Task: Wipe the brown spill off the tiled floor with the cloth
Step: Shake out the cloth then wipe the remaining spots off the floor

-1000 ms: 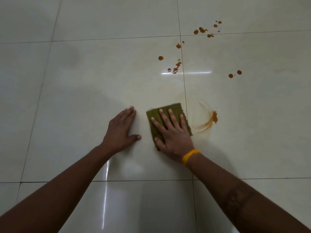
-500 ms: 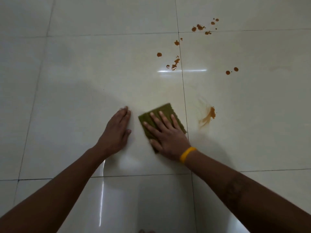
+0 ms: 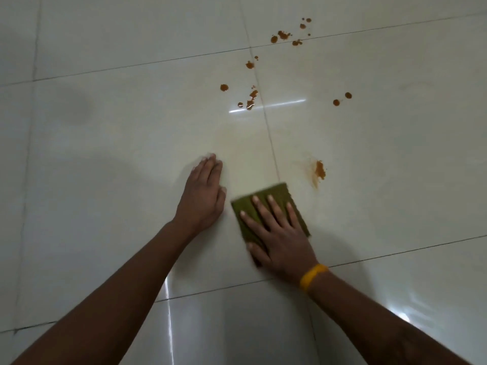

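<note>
A folded olive-green cloth [image 3: 274, 196] lies flat on the glossy pale tiled floor [image 3: 110, 143]. My right hand [image 3: 279, 235], with a yellow band at the wrist, presses on the cloth with straight, spread fingers. Just left of it, my left hand [image 3: 203, 193] rests flat on the tile. A smeared brown spill patch [image 3: 319, 171] sits close beyond the cloth's right corner. Farther off lie brown drops: a streak [image 3: 251, 98] on the grout line, a pair [image 3: 342, 99] to the right, and a cluster [image 3: 286, 36] at the back.
Dark grout lines [image 3: 270, 135] cross the floor between large tiles. A bright light reflection [image 3: 267, 106] lies across the drops near the streak. Another glare patch [image 3: 403, 316] shows beside my right forearm.
My right hand has slid the cloth back toward me and slightly right, away from the smeared patch. My left hand stays flat beside it. The view has tilted.
</note>
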